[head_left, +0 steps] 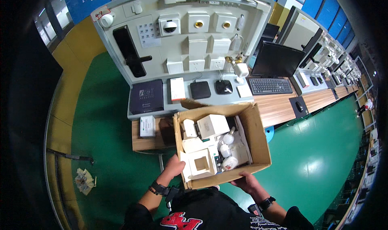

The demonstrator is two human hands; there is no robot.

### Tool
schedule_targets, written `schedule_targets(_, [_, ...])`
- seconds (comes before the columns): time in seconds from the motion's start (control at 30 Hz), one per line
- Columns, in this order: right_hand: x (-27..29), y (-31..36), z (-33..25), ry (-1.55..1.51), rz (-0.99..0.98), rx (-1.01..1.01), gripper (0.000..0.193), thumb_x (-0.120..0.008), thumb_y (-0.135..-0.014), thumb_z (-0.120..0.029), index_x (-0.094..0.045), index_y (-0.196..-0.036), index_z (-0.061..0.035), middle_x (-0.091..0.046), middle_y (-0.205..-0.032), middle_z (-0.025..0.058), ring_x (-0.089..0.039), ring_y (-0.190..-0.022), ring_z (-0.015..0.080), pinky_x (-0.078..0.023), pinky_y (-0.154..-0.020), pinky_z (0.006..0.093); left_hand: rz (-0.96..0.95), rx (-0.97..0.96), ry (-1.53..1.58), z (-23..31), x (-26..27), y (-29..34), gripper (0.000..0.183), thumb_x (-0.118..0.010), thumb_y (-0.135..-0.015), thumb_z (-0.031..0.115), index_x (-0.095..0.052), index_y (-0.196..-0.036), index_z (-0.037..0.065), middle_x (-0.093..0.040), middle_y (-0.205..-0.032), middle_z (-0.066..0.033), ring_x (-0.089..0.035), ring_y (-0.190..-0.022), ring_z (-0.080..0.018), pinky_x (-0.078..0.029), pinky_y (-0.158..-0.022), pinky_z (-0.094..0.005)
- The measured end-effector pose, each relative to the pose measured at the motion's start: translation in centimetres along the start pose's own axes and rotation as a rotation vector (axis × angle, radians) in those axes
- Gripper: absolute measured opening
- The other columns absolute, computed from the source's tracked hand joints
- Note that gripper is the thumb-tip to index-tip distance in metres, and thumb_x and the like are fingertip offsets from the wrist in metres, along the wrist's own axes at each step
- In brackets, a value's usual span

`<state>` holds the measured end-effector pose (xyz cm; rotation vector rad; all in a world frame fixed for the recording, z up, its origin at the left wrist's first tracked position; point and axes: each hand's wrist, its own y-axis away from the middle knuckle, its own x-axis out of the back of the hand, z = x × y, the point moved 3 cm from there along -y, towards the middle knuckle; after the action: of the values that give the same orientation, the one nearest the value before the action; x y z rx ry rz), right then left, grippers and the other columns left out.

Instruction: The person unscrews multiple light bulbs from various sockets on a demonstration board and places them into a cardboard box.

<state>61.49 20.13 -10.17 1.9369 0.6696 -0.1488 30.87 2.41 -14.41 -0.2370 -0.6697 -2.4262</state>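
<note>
An open cardboard box (258, 143) is in front of my body, overlapping the desk's near edge. My left hand (174, 166) is closed on its left side near the front corner. Under the front right edge, my right hand (246, 183) grips the box from below; its fingers are partly hidden. Inside are a white carton (213, 125), a white square frame piece (200, 164) with an opening, a white bulb (228, 138) and several other small white devices. Some dark small items between them are too unclear to name.
A panel (161, 52) with a black door lock (130, 52), sockets and lamp holders stands behind. Below it are a dark flat box (146, 97) and a black square device (200, 89). A small white box (148, 126), keyboard (270, 85), monitor (277, 60) and mouse (299, 106) occupy the desk.
</note>
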Motion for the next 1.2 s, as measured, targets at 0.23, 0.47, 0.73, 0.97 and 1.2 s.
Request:
schedule_targets(0.23, [-2.5, -2.0, -0.2, 0.164, 0.011, -0.054, 0.054, -0.036, -0.096, -0.037, -0.049, -0.122, 0.0094, -0.062, -0.107, 0.0250, -0.063, -0.096, 0.0351, -0.049, -0.091, 0.0448, -0.084, 0.056, -0.029, 0.8, 4.3, -2.9, 0.035, -0.053, -0.074, 0.015, -0.060, -0.100, -0.008, -0.063, -0.097, -0.0293, -0.061, -0.095, -0.0434, -0.049, -0.080, -0.0454])
schedule_targets(0.47, [-5.3, -2.5, -3.8, 0.312, 0.102, -0.046, 0.058, -0.040, -0.096, -0.046, -0.052, -0.119, 0.0049, -0.065, -0.101, 0.0223, -0.066, -0.089, 0.0317, -0.053, -0.080, 0.0392, -0.061, 0.071, -0.126, 1.7, 5.3, -4.7, 0.037, -0.054, -0.076, 0.018, -0.057, -0.104, -0.007, -0.062, -0.100, -0.0302, -0.059, -0.097, -0.0448, -0.048, -0.083, -0.0485])
schedule_targets(0.73, [-7.7, 0.7, -10.2, 1.091, -0.079, -0.379, 0.073, -0.037, -0.093, -0.063, -0.064, -0.107, 0.0029, -0.069, -0.097, 0.0153, -0.068, -0.080, 0.0223, -0.055, -0.073, 0.0320, -0.088, 0.017, -0.096, 5.0, 7.3, -4.7, 0.037, -0.054, -0.077, 0.017, -0.059, -0.108, -0.002, -0.062, -0.101, -0.0292, -0.058, -0.099, -0.0449, -0.048, -0.083, -0.0479])
schedule_targets(0.97, [-7.4, -3.5, -19.0, 1.132, 0.288, 0.375, 0.028, -0.063, -0.088, -0.029, -0.061, -0.092, -0.0019, -0.067, -0.087, 0.0106, -0.063, -0.074, 0.0203, -0.050, -0.064, 0.0346, -0.057, 0.000, -0.046, 3.4, 6.5, -6.1, 0.034, -0.056, -0.076, 0.021, -0.062, -0.097, -0.006, -0.063, -0.093, -0.0308, -0.061, -0.094, -0.0443, -0.050, -0.080, -0.0484])
schedule_targets(1.2, [0.6, -7.8, -19.8, 1.147, 0.529, 0.688, 0.049, -0.064, -0.078, -0.009, -0.051, -0.125, -0.0022, -0.063, -0.113, 0.0143, -0.058, -0.102, 0.0210, -0.046, -0.089, 0.0341, -0.049, 0.026, -0.067, 4.4, 6.7, -5.9, 0.043, -0.058, -0.076, 0.018, -0.051, -0.108, -0.010, -0.062, -0.100, -0.0312, -0.059, -0.097, -0.0457, -0.049, -0.082, -0.0475])
